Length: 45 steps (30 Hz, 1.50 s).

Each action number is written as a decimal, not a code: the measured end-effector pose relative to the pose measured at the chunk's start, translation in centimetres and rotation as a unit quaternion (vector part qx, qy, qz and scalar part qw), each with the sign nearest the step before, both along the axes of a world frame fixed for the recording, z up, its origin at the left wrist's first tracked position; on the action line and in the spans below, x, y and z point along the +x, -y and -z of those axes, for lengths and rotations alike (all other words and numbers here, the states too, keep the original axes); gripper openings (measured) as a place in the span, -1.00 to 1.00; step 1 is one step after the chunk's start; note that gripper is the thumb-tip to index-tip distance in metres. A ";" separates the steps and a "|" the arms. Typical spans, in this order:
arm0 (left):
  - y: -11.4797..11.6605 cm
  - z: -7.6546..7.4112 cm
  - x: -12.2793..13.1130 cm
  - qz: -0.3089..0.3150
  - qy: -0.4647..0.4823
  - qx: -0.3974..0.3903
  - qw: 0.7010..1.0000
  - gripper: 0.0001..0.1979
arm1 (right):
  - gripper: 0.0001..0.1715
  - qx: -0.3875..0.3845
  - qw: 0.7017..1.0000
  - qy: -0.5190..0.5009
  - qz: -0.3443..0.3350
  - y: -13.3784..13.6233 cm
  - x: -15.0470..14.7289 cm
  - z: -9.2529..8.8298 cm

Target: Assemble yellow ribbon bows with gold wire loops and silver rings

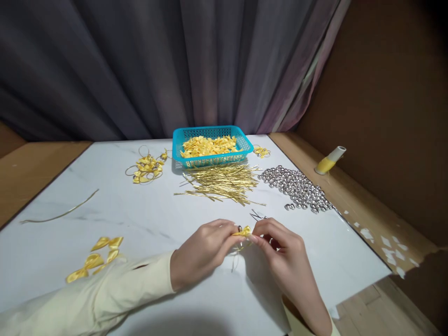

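Note:
Between my hands, above the near part of the white tabletop, is a small yellow ribbon bow point(245, 231). My left hand point(210, 242) pinches the bow's left side, and a silver bead point(240, 228) shows by its fingertips. The fingers of my right hand point(280, 247) are closed on the bow's right end. A thin gold wire point(240, 248) hangs in a loop below the bow. Just behind my right fingers, dark metal tips of a tool point(257, 215) stick out; the rest of it is hidden.
A blue basket point(178, 144) of yellow bows stands at the back. Before it lie gold wire strips point(224, 182), with silver beads point(297, 189) to the right. Wired bows point(149, 168) lie back left, loose bows point(93, 261) near left. A thread spool point(329, 161) stands on the right ledge.

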<state>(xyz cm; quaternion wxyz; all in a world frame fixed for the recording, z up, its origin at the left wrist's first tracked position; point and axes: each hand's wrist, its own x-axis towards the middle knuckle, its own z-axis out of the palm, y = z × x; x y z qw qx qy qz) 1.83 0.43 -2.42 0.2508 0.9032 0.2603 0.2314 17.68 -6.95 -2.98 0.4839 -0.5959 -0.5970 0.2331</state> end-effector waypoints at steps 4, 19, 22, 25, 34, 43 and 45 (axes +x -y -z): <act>0.0 0.3 0.0 0.016 -0.003 0.078 0.997 -0.79 | -0.79 0.005 0.999 0.018 -0.051 0.2 0.0 -0.6; 0.2 -0.1 -0.2 0.069 0.039 0.094 0.992 -0.78 | -0.79 -0.002 0.999 0.016 0.048 -0.5 -0.2 -0.2; 0.3 -0.6 -0.2 0.057 0.033 0.063 0.996 -0.77 | -0.77 -0.008 0.999 0.016 0.050 -0.2 -0.1 -0.3; 0.2 -1.1 -0.3 0.014 0.013 0.021 1.000 -0.76 | -0.75 -0.005 0.999 0.005 0.036 0.4 -0.2 -0.5; 0.2 -0.9 -0.1 0.042 0.017 0.122 0.992 -0.73 | -0.73 0.005 0.997 0.026 -0.078 1.0 -0.5 -1.5; -0.5 -0.5 0.0 0.128 0.041 0.433 0.891 -0.76 | -0.78 0.015 0.998 -0.032 -0.046 0.3 -1.0 -1.0; -0.6 -0.6 0.0 0.133 0.048 0.436 0.889 -0.77 | -0.78 0.005 0.999 -0.046 -0.019 0.1 -0.9 -0.8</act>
